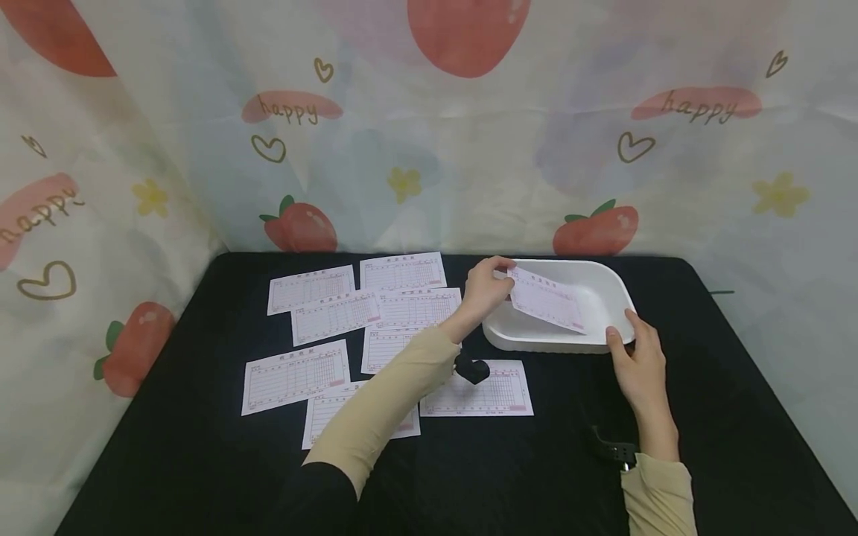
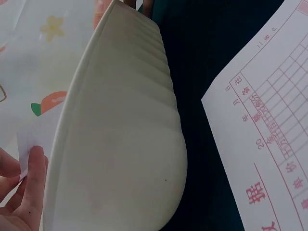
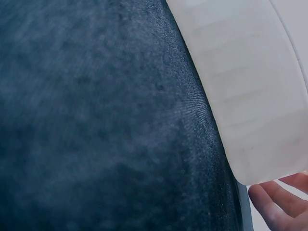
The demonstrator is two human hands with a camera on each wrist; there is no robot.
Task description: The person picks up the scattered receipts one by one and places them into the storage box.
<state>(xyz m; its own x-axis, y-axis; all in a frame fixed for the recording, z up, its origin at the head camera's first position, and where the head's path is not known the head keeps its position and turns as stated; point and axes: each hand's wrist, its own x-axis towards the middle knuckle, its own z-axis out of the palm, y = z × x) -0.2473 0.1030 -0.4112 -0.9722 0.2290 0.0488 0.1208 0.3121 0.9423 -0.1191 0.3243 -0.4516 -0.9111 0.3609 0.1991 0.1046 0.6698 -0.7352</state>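
My left hand (image 1: 488, 289) pinches a printed receipt slip (image 1: 548, 299) by its upper left corner. The slip slants over the inside of a white plastic tray (image 1: 606, 286), its lower right corner near the front rim. In the left wrist view, the left fingers (image 2: 34, 180) and a piece of the slip show beyond the tray wall (image 2: 120, 120). My right hand (image 1: 642, 365) holds the tray's front right corner, thumb at the near rim and fingers along the end. The right wrist view has those fingers (image 3: 272, 204) against the tray's end.
Several similar slips (image 1: 295, 376) lie spread left of the tray, some overlapping. Another slip (image 1: 499, 391) lies just in front of it, partly hidden by the left sleeve (image 1: 385, 406). A black cloth (image 1: 536, 476) covers the table, and a patterned curtain (image 1: 469, 164) hangs behind.
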